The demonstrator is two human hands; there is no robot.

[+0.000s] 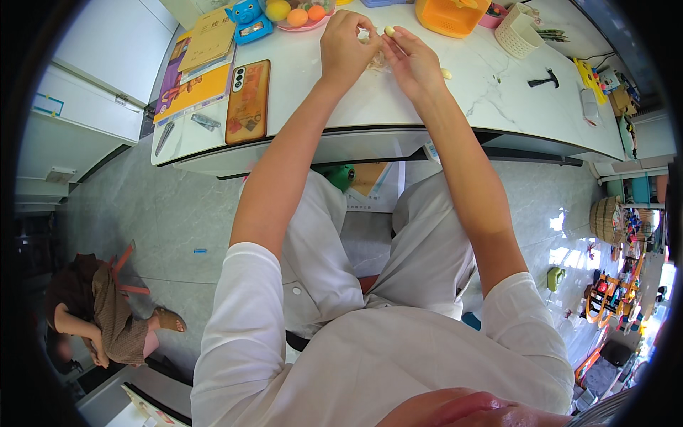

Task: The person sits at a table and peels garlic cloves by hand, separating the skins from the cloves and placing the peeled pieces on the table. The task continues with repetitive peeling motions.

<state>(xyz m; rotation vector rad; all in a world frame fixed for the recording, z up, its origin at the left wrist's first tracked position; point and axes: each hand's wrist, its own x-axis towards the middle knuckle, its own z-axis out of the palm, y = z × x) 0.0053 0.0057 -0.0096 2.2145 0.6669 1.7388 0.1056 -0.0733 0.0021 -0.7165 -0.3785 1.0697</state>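
Above the white marble-patterned table (352, 107), my two hands are close together at the top centre. My right hand (413, 58) holds a small pale, peeled-looking clove (390, 31), probably garlic, between thumb and fingertips. The thumb and forefinger of my left hand (349, 45) are pinched together beside it; a pale bit shows behind them, too hidden to name. Thin papery skins (378, 62) lie on the table beneath and between the hands. Another pale clove (446, 73) rests on the table just right of my right hand.
A phone (248, 101), books (205, 45), nail clippers (164, 137) and a blue elephant toy (248, 18) occupy the left. An orange plastic basket (453, 16), a cream perforated basket (517, 32) and a small black hammer (544, 80) are on the right. A person (106, 315) sits at lower left.
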